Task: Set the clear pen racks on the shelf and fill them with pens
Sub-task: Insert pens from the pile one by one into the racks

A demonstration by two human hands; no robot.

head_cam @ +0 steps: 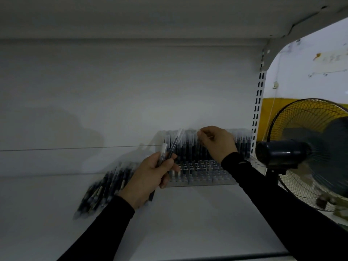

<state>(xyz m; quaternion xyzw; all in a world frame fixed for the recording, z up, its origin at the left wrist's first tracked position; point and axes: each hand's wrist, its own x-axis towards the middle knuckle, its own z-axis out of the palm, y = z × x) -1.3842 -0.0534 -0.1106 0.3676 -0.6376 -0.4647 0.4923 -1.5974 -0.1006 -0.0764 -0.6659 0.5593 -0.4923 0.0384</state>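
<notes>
A clear pen rack stands on the white shelf against the back wall at the right. Its rear rows hold several upright dark pens with clear caps; its front rows show open slots. My left hand grips two or three pens that point up and to the right, just left of the rack. My right hand hovers over the rack's rear rows, fingers pinching the top of a pen there. A loose pile of dark pens lies on the shelf left of my left hand.
A slotted shelf upright stands just right of the rack. Beyond it, a black standing fan sits close to the shelf's right end. Another shelf board hangs overhead. The shelf's front edge runs along the bottom.
</notes>
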